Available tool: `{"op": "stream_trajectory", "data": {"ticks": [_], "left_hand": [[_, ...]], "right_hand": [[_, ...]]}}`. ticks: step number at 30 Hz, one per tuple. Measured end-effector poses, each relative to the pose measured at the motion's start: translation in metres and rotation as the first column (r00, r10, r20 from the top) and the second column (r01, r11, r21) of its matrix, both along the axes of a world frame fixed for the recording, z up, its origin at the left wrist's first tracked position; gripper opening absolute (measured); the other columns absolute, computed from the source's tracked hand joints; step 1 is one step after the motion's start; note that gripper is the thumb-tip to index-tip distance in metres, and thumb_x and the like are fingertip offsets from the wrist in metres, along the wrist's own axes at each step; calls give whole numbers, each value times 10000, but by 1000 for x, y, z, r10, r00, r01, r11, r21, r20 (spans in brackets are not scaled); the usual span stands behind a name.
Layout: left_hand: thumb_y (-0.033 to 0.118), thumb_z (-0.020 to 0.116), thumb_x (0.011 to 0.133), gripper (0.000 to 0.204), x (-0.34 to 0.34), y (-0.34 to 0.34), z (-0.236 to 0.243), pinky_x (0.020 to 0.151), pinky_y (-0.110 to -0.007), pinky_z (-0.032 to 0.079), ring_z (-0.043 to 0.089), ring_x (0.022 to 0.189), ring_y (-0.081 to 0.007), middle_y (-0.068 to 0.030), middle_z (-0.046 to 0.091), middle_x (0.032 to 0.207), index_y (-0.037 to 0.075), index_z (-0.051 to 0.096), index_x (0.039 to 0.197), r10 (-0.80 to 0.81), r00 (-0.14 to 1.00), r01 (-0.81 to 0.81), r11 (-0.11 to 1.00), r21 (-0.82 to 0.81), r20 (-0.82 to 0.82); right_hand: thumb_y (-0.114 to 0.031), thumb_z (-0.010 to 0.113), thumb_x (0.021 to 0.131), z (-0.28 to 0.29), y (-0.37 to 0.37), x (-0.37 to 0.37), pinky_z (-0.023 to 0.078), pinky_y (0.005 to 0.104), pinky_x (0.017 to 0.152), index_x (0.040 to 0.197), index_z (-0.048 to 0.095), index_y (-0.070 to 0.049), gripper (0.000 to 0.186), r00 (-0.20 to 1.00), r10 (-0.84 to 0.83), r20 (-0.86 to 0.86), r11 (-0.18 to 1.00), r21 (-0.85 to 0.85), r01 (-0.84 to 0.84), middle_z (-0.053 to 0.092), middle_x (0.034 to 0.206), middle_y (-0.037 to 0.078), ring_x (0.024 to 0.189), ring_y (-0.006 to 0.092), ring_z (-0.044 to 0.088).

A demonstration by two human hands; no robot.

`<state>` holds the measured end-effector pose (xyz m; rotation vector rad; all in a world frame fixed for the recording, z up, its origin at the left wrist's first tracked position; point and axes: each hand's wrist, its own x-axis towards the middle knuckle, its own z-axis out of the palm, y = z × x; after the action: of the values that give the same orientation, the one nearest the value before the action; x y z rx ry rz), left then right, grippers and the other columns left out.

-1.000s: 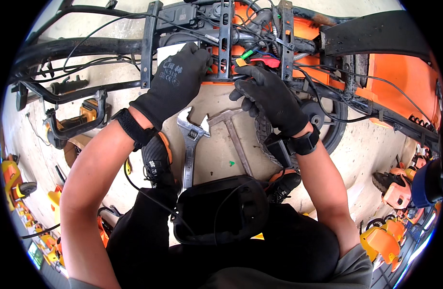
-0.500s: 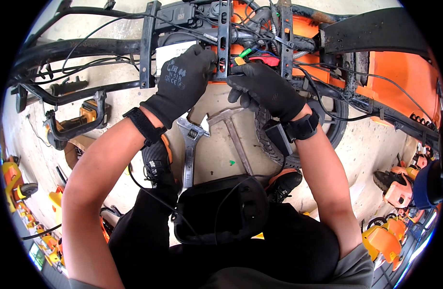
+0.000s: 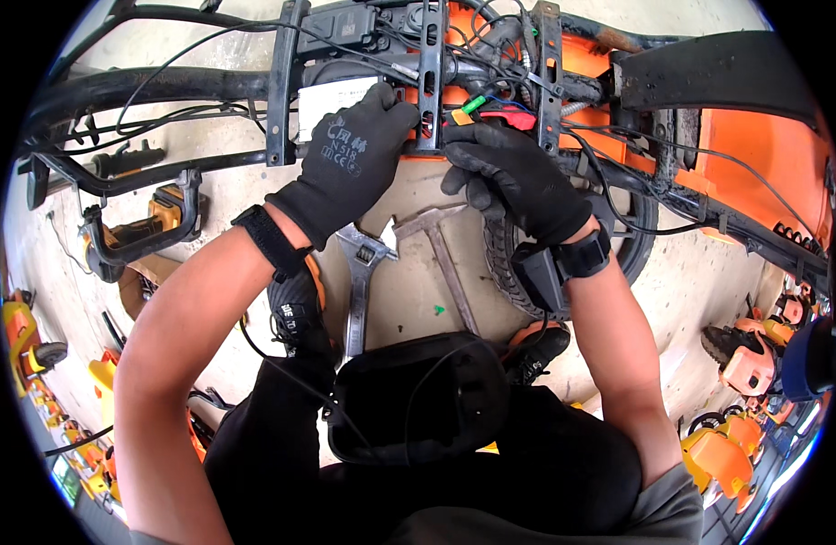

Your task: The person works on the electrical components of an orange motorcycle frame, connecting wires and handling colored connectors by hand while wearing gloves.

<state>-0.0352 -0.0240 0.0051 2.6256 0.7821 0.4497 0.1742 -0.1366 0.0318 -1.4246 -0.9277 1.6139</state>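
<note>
Both my hands wear black work gloves and work at the dark metal frame of an orange vehicle. My left hand [image 3: 362, 156] is closed beside a white box [image 3: 330, 102], its fingertips by the slotted metal bracket [image 3: 429, 73]; what they hold is hidden. My right hand [image 3: 520, 180] sits just right of that bracket, its fingers bent together at the wiring; anything in them cannot be made out. Above its fingers are a yellow connector [image 3: 460, 118], a green connector [image 3: 474, 104] and a red part [image 3: 511, 116].
On the floor below lie an adjustable wrench [image 3: 358, 291], a hammer [image 3: 449, 272] and a yellow-black power tool [image 3: 150, 222]. A tyre [image 3: 502, 259] stands under my right wrist. A black open case [image 3: 418, 400] is between my legs. Loose cables [image 3: 618, 218] hang along the frame.
My right hand has shifted slightly right and down from the connectors. The left hand keeps nearly the same place by the white box, and the whole view has moved a little.
</note>
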Motion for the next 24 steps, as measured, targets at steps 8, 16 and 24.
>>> {"op": "stream_trajectory", "data": {"ticks": [8, 16, 24], "left_hand": [[78, 676, 848, 153, 6, 3, 0, 648, -479, 549, 693, 811, -364, -146, 599, 1127, 82, 652, 999, 62, 998, -60, 996, 73, -24], [54, 654, 827, 108, 9, -8, -6, 645, -483, 540, 679, 771, -363, -124, 634, 959, 88, 625, 925, 149, 987, -154, 985, -77, -68], [72, 626, 857, 53, 11, -7, -1, 679, -479, 541, 678, 785, -383, -154, 668, 874, 65, 619, 909, 127, 990, -132, 986, -105, -57]], "right_hand": [[-272, 616, 1001, 10, 13, -8, 488, 234, 514, 1153, 607, 5, 316, 996, 90, -6, 982, -165, -90, 732, 838, 88, 609, 85, 631], [-291, 614, 1014, 10, 12, -8, 447, 212, 521, 1188, 600, -28, 315, 998, 60, -15, 983, -173, -61, 714, 866, 49, 644, 55, 606], [-303, 587, 1036, 8, 14, 2, 487, 234, 592, 1190, 621, -21, 323, 988, 149, 33, 986, -79, -146, 703, 879, 33, 703, 73, 632]]}}
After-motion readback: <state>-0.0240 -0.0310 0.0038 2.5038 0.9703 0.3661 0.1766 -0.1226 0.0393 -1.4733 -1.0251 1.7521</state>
